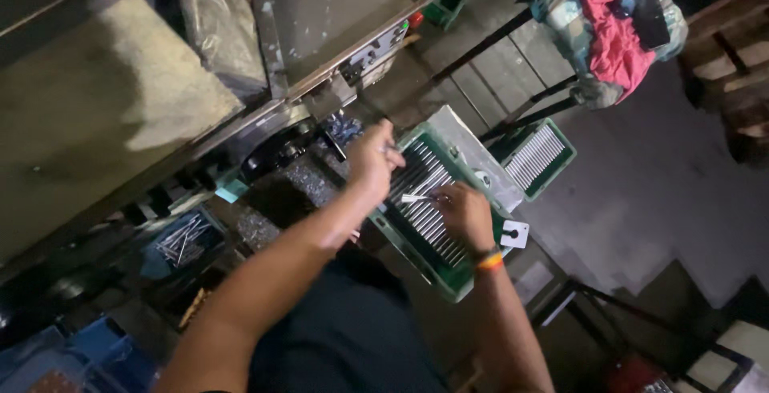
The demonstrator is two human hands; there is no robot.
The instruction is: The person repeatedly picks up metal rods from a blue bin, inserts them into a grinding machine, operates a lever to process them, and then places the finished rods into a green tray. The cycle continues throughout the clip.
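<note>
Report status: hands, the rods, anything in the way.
Left hand over green tray, pinching one metal rod. Right hand on the row of rods, one at its fingertips. Nothing blocking the tray.

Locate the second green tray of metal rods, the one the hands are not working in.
In the head view, the second green tray sits right of centre, lower down beyond the near green tray under both hands, below the stool with red cloth.

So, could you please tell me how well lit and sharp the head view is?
Head view: dim overall, corners near black; light falls on the green tray of metal rods; left hand and right hand slightly soft; the frame is strongly tilted.
</note>
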